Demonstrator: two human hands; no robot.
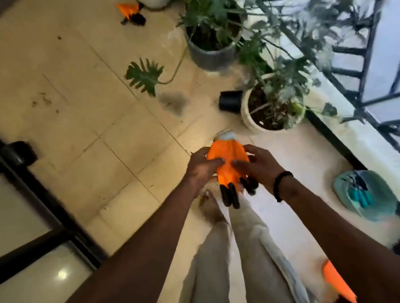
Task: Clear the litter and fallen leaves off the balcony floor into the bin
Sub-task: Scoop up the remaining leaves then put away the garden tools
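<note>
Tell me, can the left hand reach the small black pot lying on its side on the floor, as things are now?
Probably not yet. The left hand and right hand both grip the orange glove, and the black pot lies well ahead, beside the white planter. Bare floor lies between.

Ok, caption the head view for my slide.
Both hands hold an orange work glove above the balcony floor; a green leaf lies beyond.
</note>
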